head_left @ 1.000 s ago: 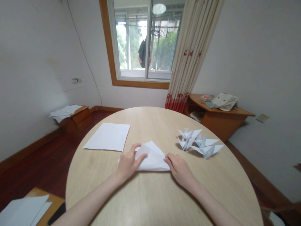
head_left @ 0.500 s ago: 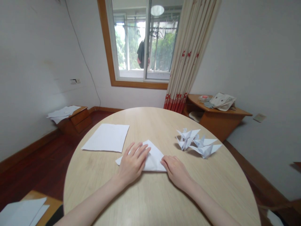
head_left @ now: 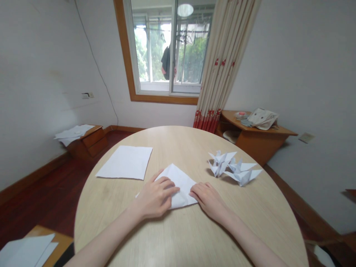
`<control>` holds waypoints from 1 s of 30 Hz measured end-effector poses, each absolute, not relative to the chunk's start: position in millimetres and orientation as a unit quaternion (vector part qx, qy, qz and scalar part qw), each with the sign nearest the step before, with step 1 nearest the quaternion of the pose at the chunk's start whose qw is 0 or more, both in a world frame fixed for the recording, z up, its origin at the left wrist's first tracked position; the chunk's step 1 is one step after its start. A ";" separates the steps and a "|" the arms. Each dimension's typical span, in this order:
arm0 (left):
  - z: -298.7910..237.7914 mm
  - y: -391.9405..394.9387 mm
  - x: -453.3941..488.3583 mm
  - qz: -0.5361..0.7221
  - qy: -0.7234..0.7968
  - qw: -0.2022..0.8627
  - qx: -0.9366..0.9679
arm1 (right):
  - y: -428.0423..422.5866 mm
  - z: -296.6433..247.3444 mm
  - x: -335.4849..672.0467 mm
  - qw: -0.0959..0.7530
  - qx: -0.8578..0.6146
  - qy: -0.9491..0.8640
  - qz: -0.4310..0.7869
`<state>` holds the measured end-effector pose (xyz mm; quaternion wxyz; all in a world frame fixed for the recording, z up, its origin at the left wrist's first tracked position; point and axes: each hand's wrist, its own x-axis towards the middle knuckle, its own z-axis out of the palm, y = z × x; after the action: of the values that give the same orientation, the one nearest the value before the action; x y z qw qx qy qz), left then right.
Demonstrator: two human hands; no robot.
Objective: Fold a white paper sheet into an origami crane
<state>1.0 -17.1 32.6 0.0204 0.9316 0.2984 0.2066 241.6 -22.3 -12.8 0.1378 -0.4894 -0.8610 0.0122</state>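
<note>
A folded sheet of white paper (head_left: pixel 182 181) lies on the round wooden table (head_left: pixel 178 241) in front of me, one corner pointing toward the window. My left hand (head_left: pixel 157 194) rests palm down over its left part, fingers apart and slightly bent, hiding that side. At the right corner, my right hand (head_left: pixel 207 198) has its fingers curled together over the edge of the paper, pinching it. Several folded paper cranes (head_left: pixel 233 168) stand in a group beyond my right hand. A flat square sheet of paper (head_left: pixel 125 162) lies to the left.
Behind the table are a window (head_left: pixel 169 52) and a long curtain (head_left: pixel 222 66). A corner desk (head_left: pixel 264 144) with a cloth bag (head_left: pixel 263 118) stands at the right. More papers lie on a low cabinet (head_left: pixel 96 141) at left and on a wooden surface (head_left: pixel 59 239) at lower left.
The folded paper has turned a little, its near edge now slanting down to the left. My left hand has shifted slightly toward me, its fingers more bent. My right hand stays at the right corner.
</note>
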 end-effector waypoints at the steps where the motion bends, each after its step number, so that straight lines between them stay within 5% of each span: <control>1: 34.5 -17.6 0.9 0.206 0.296 0.037 0.932 | -22.1 -12.3 242.0 0.143 -0.491 -0.859 0.020; 15: 36.7 -19.1 0.6 0.191 0.285 0.212 0.915 | -34.4 0.4 234.7 0.174 -0.472 -0.856 0.121; 30: 9.1 -12.5 9.6 0.167 0.341 0.540 0.751 | -39.5 4.7 231.7 0.161 -0.451 -0.863 0.158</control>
<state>9.6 -12.5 9.1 0.5399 0.7515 0.3405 0.1667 231.7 -39.5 4.7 0.1611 -0.4513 -0.8634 0.1580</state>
